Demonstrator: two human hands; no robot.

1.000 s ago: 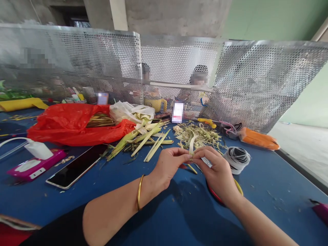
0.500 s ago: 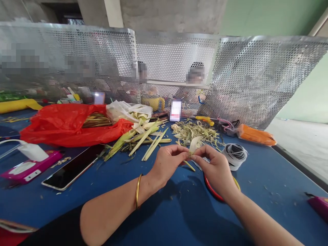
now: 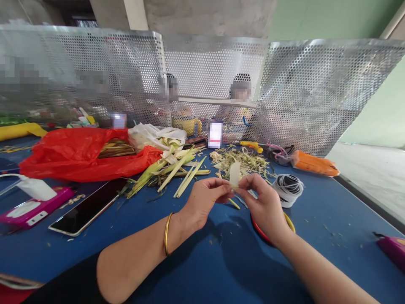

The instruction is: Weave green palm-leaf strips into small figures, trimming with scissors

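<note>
Both my hands meet over the blue table (image 3: 196,270) and pinch a pale leaf strip (image 3: 234,175) that stands up between the fingertips. My left hand (image 3: 204,198), with a gold bangle on its wrist, grips the strip from the left. From the right, my right hand (image 3: 264,202) grips the same strip. Under my right wrist lies a red and yellow ring-shaped object (image 3: 289,221), mostly hidden. Long green and pale leaf stalks (image 3: 172,169) lie just beyond my hands, and a heap of leaf scraps (image 3: 243,159) sits behind the strip.
A red plastic bag (image 3: 79,154) with leaves lies at the left. A phone (image 3: 85,207), a pink case (image 3: 34,207) with a white charger and a coil of white string (image 3: 287,188) lie around. A perforated metal screen (image 3: 300,93) closes the back; people sit behind it.
Both hands have lifted the leaf strip a little, and it now stands more upright and straighter between the fingers. The camera has tilted slightly.
</note>
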